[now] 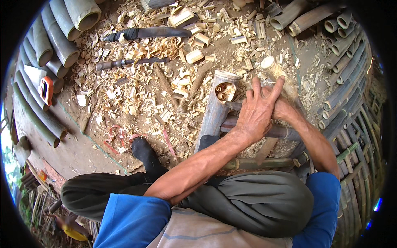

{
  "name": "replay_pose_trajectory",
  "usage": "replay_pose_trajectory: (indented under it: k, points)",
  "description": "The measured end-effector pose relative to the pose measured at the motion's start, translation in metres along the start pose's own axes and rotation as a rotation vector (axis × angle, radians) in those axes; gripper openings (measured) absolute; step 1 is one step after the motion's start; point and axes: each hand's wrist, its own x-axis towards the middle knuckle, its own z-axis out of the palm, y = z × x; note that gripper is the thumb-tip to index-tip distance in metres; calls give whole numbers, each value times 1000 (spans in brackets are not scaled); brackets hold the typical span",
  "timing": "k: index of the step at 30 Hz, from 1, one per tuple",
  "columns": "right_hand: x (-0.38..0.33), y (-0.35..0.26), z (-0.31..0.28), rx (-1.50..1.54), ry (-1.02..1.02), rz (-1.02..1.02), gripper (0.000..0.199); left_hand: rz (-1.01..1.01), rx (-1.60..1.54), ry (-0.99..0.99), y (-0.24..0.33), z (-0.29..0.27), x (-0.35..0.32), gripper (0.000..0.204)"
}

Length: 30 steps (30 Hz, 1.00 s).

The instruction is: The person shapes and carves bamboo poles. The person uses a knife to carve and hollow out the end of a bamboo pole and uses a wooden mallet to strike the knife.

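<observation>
Far L, a hand saw w/ an orange, looped handle (pixel 46 91) and pale blade lies on grey bamboo poles (pixel 40 97); any lettering on it's too small to read from here. Next, a dark knife w/ black-wrapped grip (pixel 147 33) lies among cream wood shavings (pixel 136 84). Mid-floor, the grey bamboo tube w/ a side opening (pixel 215 109) leans at a slant, curls inside, just L of the hands. A dark narrow bar (pixel 235 106) runs from near that opening to under the L hand (pixel 254 111). L forearm reaches diagonally across; hand's palm-down, crossed over the R, two fingers straight & spread; can't tell what's under the palm. R hand (pixel 282 108), elbow bent out, is mostly covered; can't tell its grip.
</observation>
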Motion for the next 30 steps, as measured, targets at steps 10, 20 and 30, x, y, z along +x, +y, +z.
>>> replay_pose_trajectory:
  k: [10, 20, 30]
  points:
    - [31, -51, -36, -125, -340, 272, 37, 52, -81, 97, -5, -13, -1, 107]
    - [-13, -69, 61, 455, -187, 530, 77, 1, 1, -500, -8, -46, -14, 117]
    - [-12, -178, 105, 2023, 320, 202, 26, -475, 221, -556, -22, -162, -147, 79]
